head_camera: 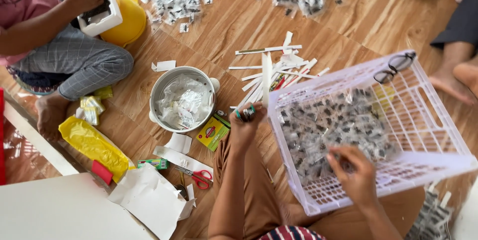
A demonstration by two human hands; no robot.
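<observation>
- The left hand (245,126) sits at mid-frame, fingers curled tight round a small ringed object (246,113) with green and dark bands; what it is cannot be told, but it is clamped at the corner of the white plastic basket (438,120), probably to steady that edge
- The right hand (354,173) is inside the basket at lower right, fingers bent down onto the heap of small clear packets (328,120); whether it has pinched one cannot be told
- The basket is tilted on the lap, so the packets slide toward the near corner within reach
- A pair of glasses (395,67) hangs on the far rim, out of the way
- White paper strips (279,73) fan out at centre; a metal pot (181,98) lined with a plastic bag and red-handled scissors (198,176) lie left, close by
- Another person (74,56) sits at upper left holding a white box (107,8)
</observation>
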